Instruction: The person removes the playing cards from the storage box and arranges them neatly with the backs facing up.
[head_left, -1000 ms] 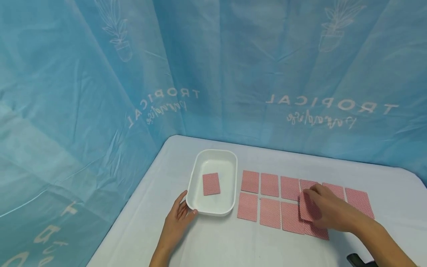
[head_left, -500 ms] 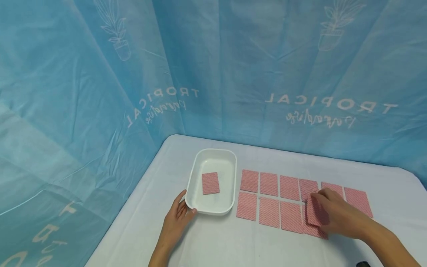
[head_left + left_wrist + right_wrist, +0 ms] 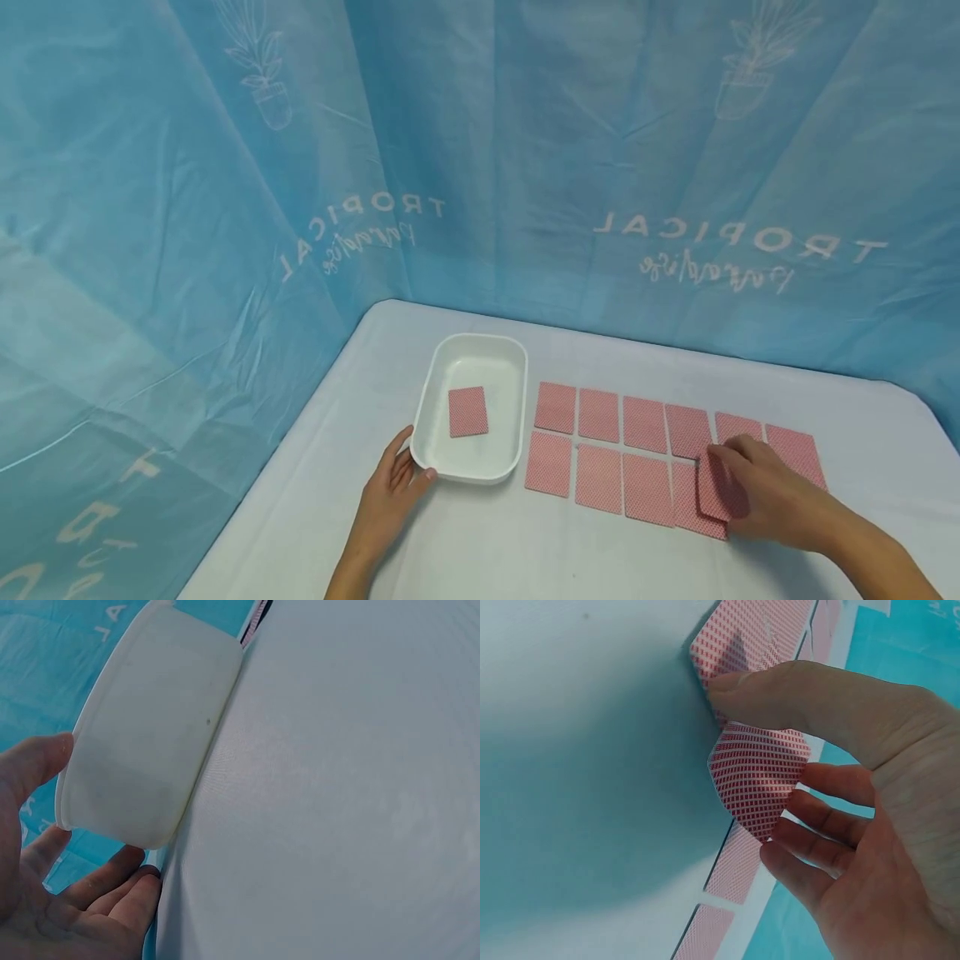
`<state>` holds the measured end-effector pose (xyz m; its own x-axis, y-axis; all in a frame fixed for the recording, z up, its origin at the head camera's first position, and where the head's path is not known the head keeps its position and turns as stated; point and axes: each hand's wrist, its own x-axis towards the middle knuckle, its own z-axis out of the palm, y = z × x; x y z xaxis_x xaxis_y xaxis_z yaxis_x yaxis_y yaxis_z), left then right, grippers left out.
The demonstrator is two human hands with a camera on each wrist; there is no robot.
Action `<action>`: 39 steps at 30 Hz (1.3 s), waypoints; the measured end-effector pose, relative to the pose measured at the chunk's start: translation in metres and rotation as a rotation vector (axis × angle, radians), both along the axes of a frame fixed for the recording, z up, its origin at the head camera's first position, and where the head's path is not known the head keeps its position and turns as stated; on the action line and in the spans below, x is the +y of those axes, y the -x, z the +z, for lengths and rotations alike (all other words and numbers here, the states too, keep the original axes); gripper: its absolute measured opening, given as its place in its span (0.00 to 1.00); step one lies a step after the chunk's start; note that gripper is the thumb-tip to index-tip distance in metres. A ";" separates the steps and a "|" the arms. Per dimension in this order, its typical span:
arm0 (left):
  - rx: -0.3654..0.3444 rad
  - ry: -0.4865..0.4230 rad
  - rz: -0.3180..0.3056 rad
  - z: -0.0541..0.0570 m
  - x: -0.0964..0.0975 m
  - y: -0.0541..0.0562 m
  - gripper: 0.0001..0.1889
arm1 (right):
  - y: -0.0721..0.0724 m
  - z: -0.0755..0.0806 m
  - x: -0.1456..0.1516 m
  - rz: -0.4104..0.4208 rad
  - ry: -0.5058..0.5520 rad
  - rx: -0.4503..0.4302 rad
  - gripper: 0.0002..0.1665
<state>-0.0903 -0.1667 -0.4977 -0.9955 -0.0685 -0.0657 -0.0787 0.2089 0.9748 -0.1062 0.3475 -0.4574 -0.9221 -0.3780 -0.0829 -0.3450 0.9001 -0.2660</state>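
In the head view my right hand (image 3: 776, 496) holds a red-patterned playing card (image 3: 718, 490), back up, over the right end of the near row of cards. The right wrist view shows that card (image 3: 761, 780) bowed between thumb and fingertips; the thumb hides part of the patterned backs. My left hand (image 3: 390, 496) holds the near left corner of a white tray (image 3: 504, 417), thumb at its front rim. From the left wrist, the thumb touches the tray's rim and the fingers lie around the corner of its wall (image 3: 142, 735). One card (image 3: 468, 412) lies face down inside the tray.
Face-down cards lie in two rows right of the tray: a far row (image 3: 643, 425) and a near row (image 3: 648, 490). Some at the right are partly hidden by my hand. A white cloth covers the table (image 3: 480, 546); blue printed curtains (image 3: 547, 167) hang behind and to the left.
My right hand has drawn the held card a little to the right and nearer, uncovering more of the far row. The left hand stays on the tray. A dark object at the lower right has left view.
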 end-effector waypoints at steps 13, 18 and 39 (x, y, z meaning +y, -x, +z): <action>-0.015 0.027 0.009 -0.001 -0.001 0.001 0.38 | -0.011 -0.002 0.013 -0.017 -0.013 0.007 0.57; -0.024 0.031 0.023 0.000 0.000 0.001 0.38 | -0.015 -0.002 0.016 -0.012 -0.003 0.008 0.56; -0.020 0.010 0.009 0.000 0.000 0.002 0.38 | -0.015 -0.010 0.031 -0.029 0.015 -0.072 0.63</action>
<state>-0.0920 -0.1662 -0.4981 -0.9933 -0.0781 -0.0852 -0.1004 0.2176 0.9709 -0.0908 0.3788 -0.4675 -0.9247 -0.3525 -0.1440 -0.2981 0.9054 -0.3023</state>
